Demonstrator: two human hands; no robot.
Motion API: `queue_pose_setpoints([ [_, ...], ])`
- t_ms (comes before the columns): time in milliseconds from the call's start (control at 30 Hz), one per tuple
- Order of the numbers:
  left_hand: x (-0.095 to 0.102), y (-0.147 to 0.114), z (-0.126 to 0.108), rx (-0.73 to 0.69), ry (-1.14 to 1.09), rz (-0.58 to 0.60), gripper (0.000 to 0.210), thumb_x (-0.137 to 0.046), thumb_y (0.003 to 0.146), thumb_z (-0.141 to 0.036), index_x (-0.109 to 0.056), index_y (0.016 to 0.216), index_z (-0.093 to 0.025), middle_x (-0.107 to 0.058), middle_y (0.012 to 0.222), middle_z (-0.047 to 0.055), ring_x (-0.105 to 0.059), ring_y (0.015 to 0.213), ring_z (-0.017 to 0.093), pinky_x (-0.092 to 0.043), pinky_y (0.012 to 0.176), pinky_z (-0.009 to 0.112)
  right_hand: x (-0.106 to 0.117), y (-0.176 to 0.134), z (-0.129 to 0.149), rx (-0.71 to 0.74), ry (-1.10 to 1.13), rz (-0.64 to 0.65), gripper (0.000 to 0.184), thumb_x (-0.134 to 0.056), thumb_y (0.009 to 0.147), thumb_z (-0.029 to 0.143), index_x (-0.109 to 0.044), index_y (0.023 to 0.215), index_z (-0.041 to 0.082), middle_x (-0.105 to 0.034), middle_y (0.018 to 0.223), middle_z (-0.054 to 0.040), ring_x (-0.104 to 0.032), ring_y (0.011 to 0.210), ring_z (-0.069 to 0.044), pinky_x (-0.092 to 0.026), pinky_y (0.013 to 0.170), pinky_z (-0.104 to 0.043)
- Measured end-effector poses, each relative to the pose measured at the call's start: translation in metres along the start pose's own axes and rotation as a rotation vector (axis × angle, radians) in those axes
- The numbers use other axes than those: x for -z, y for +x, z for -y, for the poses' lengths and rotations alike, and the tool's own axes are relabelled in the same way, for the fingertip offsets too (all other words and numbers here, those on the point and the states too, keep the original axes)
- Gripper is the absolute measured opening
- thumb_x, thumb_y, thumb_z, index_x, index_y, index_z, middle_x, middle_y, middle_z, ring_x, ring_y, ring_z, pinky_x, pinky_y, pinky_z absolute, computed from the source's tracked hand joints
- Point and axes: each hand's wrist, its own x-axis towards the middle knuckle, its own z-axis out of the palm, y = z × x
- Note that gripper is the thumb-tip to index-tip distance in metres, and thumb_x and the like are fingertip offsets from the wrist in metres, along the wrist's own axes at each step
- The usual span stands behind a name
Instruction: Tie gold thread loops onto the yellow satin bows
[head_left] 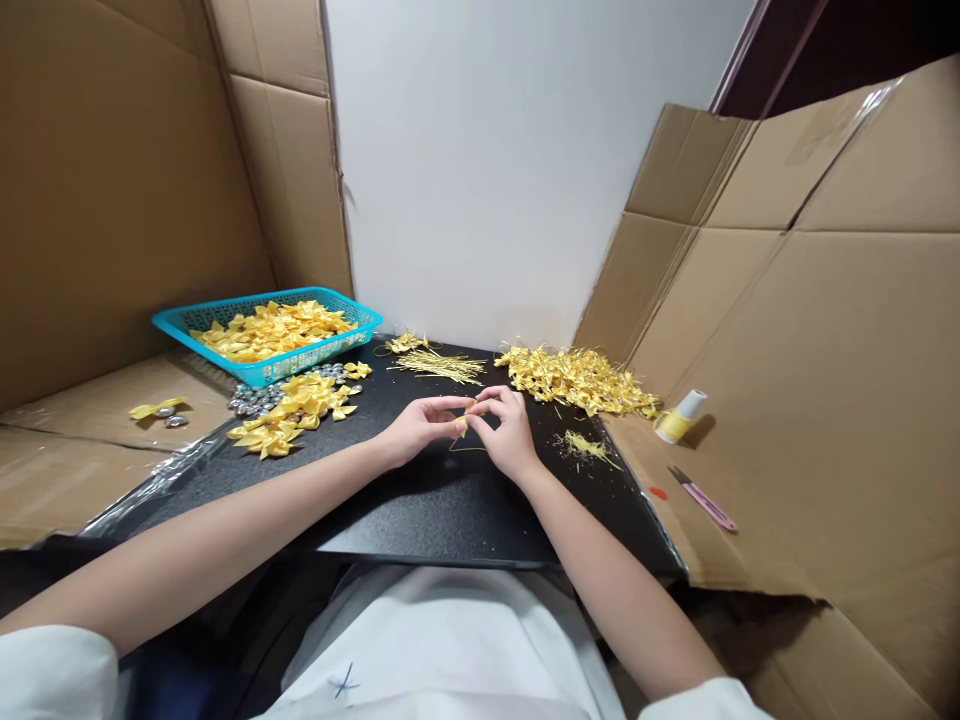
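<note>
Above the middle of the black table (442, 510), my left hand (421, 430) and my right hand (508, 430) meet with fingertips pinched together. Between them is a small yellow ribbon bow (463, 426), mostly covered by the fingers, with a thin gold cord trailing below it. Both hands are closed on this bow. Just behind the hands lies a bundle of cut gold cords (442, 367). A pile of loose yellow bows (304, 402) sits to the left, beside silver round beads (259, 398). To the right is a heap of yellow bows with cords (574, 380).
A turquoise basket (262, 374) of yellow bows stands at the back left. Thread scraps (586, 447) lie on the right. Further right are a yellow thread spool (680, 418), pink-handled snips (705, 498) and a red piece (658, 493) on cardboard. Cardboard walls (810, 330) flank the table.
</note>
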Motion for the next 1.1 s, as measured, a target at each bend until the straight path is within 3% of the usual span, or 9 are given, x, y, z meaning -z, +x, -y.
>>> queue_pose_setpoints([
  [200,0.0,0.004,0.002,0.081,0.21,-0.041,0.05,-0.079,0.061,-0.027,-0.07,0.108,-0.013,-0.064,0.06,-0.002,-0.053,0.054,0.011,-0.042,0.06,0.025,0.008,0.006,0.002,0.032,0.121,-0.136,0.012,-0.057,0.084,0.025,-0.061,0.074,0.021,-0.063,0.091,-0.0044,-0.053,0.097,-0.02,-0.041,0.09,-0.037],
  [367,0.002,0.01,0.006,0.138,0.335,-0.073,0.049,-0.076,0.061,-0.025,-0.07,0.108,-0.014,-0.062,0.053,-0.002,-0.052,0.05,0.012,-0.038,0.055,0.025,0.029,0.02,-0.009,-0.174,0.504,-0.46,0.024,-0.055,0.084,0.043,-0.056,0.082,0.018,-0.064,0.091,-0.0055,-0.059,0.093,-0.018,-0.046,0.085,-0.033],
  [433,0.003,0.011,0.007,0.13,0.362,-0.084,0.047,-0.075,0.061,-0.024,-0.071,0.106,-0.014,-0.062,0.052,-0.002,-0.051,0.049,0.012,-0.036,0.053,0.025,0.032,0.022,-0.011,-0.216,0.553,-0.482,0.027,-0.058,0.081,0.045,-0.056,0.083,0.018,-0.064,0.09,-0.0057,-0.06,0.09,-0.017,-0.047,0.085,-0.032],
  [567,0.007,0.014,0.01,0.102,0.469,-0.119,0.043,-0.071,0.062,-0.024,-0.072,0.105,-0.015,-0.06,0.05,-0.002,-0.048,0.046,0.012,-0.034,0.05,0.025,0.029,0.02,-0.007,-0.223,0.588,-0.38,0.028,-0.06,0.08,0.046,-0.057,0.084,0.018,-0.066,0.089,-0.0066,-0.062,0.088,-0.017,-0.049,0.085,-0.033],
  [667,0.011,0.013,0.01,-0.011,0.642,-0.137,0.034,-0.067,0.064,-0.02,-0.075,0.097,-0.017,-0.067,0.062,0.001,-0.052,0.051,0.014,-0.039,0.054,0.026,0.026,0.018,-0.008,-0.232,0.588,-0.304,0.03,-0.061,0.079,0.048,-0.058,0.084,0.019,-0.067,0.086,-0.0058,-0.063,0.086,-0.018,-0.05,0.085,-0.035],
  [800,0.018,0.014,0.007,-0.186,0.878,-0.095,0.026,-0.065,0.067,-0.019,-0.076,0.089,-0.019,-0.072,0.093,0.008,-0.061,0.073,0.02,-0.045,0.071,0.029,0.017,0.016,-0.015,-0.298,0.547,-0.126,0.03,-0.065,0.074,0.049,-0.059,0.08,0.019,-0.068,0.081,-0.0046,-0.064,0.08,-0.018,-0.051,0.079,-0.034],
  [900,0.034,0.016,-0.003,-0.214,1.093,-0.097,0.032,-0.066,0.072,-0.033,-0.075,0.101,-0.021,-0.068,0.111,0.011,-0.059,0.098,0.028,-0.042,0.085,0.034,0.007,0.011,-0.019,-0.342,0.486,-0.009,0.028,-0.065,0.073,0.047,-0.06,0.076,0.019,-0.069,0.079,-0.0054,-0.064,0.076,-0.019,-0.051,0.073,-0.034],
  [967,0.05,0.017,-0.013,-0.167,1.292,-0.2,0.036,-0.062,0.077,-0.038,-0.072,0.107,-0.021,-0.061,0.123,0.013,-0.052,0.11,0.032,-0.038,0.09,0.038,0.001,0.008,-0.018,-0.351,0.449,0.055,0.025,-0.064,0.073,0.044,-0.061,0.074,0.019,-0.07,0.079,-0.0062,-0.064,0.074,-0.02,-0.051,0.071,-0.034],
  [1100,0.087,0.015,-0.033,0.192,1.615,-0.498,0.023,-0.061,0.075,-0.022,-0.074,0.092,-0.016,-0.065,0.111,0.02,-0.047,0.109,0.038,-0.033,0.085,0.043,-0.005,0.003,-0.016,-0.33,0.396,0.137,0.019,-0.063,0.072,0.037,-0.062,0.072,0.018,-0.069,0.075,-0.0054,-0.063,0.069,-0.019,-0.05,0.066,-0.032],
])
